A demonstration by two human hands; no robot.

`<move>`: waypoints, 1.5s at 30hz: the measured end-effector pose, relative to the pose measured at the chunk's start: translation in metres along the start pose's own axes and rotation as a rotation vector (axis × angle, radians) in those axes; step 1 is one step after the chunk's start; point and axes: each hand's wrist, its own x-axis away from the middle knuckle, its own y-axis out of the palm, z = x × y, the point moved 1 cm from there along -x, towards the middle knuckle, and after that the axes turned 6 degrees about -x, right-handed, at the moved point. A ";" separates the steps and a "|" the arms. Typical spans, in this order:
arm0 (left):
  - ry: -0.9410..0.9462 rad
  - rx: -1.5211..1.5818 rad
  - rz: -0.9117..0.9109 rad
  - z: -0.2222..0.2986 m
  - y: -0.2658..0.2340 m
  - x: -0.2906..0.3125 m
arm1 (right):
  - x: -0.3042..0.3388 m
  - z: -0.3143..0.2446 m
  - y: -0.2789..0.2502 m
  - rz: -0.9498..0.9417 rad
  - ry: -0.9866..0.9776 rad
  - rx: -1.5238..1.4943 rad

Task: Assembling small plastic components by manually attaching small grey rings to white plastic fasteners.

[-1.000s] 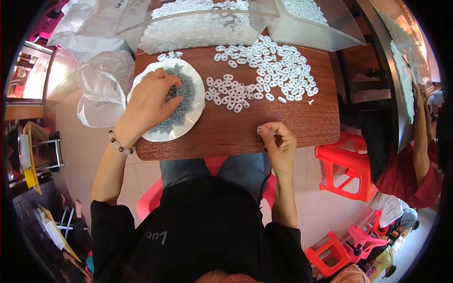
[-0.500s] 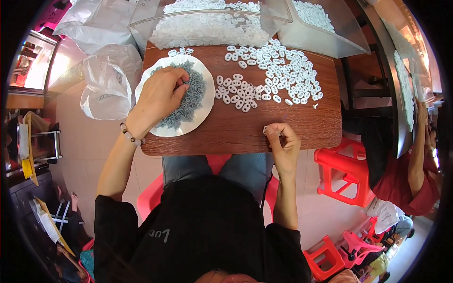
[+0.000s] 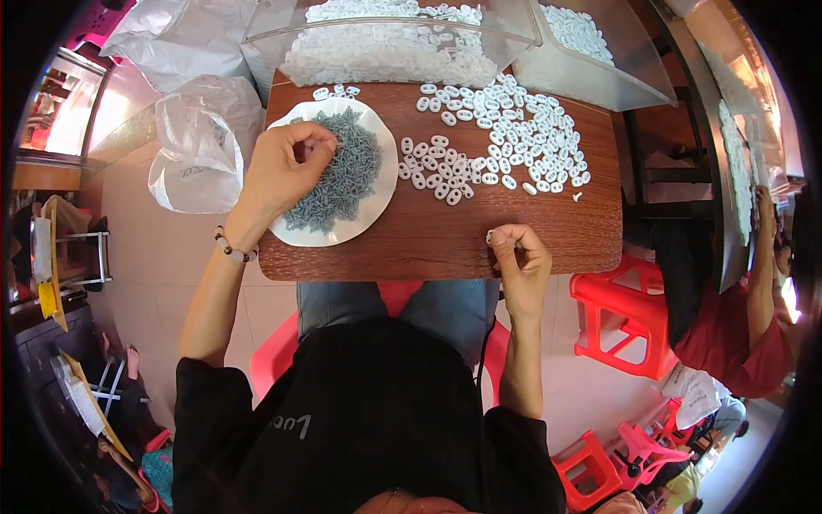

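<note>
Over a white plate [image 3: 387, 184] with a wavy rim, my left hand [image 3: 284, 176] is closed in a pinch. A tiny screw seems to show at its fingertips, partly lost against the heap of small grey screws [image 3: 342, 193] on the plate. My right hand [image 3: 524, 264], near the front edge of the brown table [image 3: 385, 257], pinches a small white plastic piece [image 3: 491, 237] between thumb and forefinger. Beyond it lie many loose white oval pieces with two holes [image 3: 535, 137], with a smaller cluster [image 3: 437, 169] beside the plate.
Clear bins of white pieces [image 3: 394, 56] stand along the table's far edge, another bin [image 3: 591, 73] at the far right. White plastic bags [image 3: 201, 154] sit to the left. A red stool [image 3: 625, 317] and a person in a dark red top [image 3: 741, 343] are at the right.
My left hand has lifted slightly off the screw heap, its fingers now in a pinch. My right hand still holds the white piece in about the same place.
</note>
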 end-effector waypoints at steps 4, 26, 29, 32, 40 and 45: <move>-0.118 0.350 -0.004 -0.005 0.001 0.006 | -0.001 -0.005 0.002 -0.027 0.007 -0.090; -0.165 0.682 0.028 0.039 0.013 0.062 | -0.024 -0.062 0.122 -0.410 -0.338 0.049; -0.183 0.688 0.008 0.039 0.010 0.062 | -0.027 -0.060 0.124 -0.424 -0.321 0.044; -0.213 0.728 -0.018 0.038 0.010 0.062 | -0.028 -0.059 0.126 -0.450 -0.242 0.003; -0.161 0.683 0.037 0.029 0.021 0.062 | -0.032 -0.059 0.127 -0.495 -0.128 -0.020; -0.113 0.572 0.063 0.030 0.024 0.060 | -0.034 -0.055 0.126 -0.491 -0.148 0.020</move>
